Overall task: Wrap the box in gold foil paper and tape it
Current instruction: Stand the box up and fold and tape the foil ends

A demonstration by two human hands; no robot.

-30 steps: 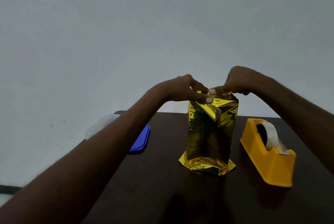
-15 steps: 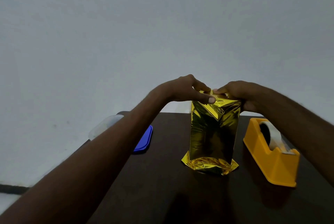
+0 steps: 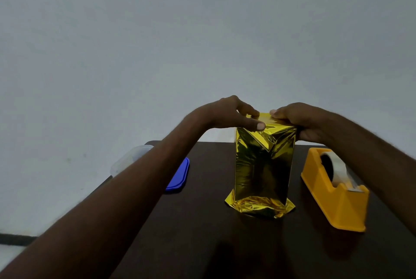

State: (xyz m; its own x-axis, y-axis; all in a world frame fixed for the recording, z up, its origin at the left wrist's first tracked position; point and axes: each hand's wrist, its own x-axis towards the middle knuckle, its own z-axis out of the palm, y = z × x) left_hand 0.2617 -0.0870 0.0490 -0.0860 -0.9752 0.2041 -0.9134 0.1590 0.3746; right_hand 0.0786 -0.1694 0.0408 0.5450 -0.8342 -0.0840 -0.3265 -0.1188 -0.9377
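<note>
1. Gold foil (image 3: 263, 166) covers the box (image 3: 262, 173), which stands upright on the dark table (image 3: 202, 233), with the foil crumpled and flared at its base.
2. The left hand (image 3: 227, 113) pinches the foil at the top left corner, thumb on the front face, fingers on top.
3. The right hand (image 3: 301, 121) grips the top right corner, fingers laid over the top fold.
4. An orange tape dispenser (image 3: 333, 191) sits just right of the box, apart from it.
5. A blue lid (image 3: 179, 175) lies left, partly hidden by the left forearm, with a clear container (image 3: 129, 159) behind it.
</note>
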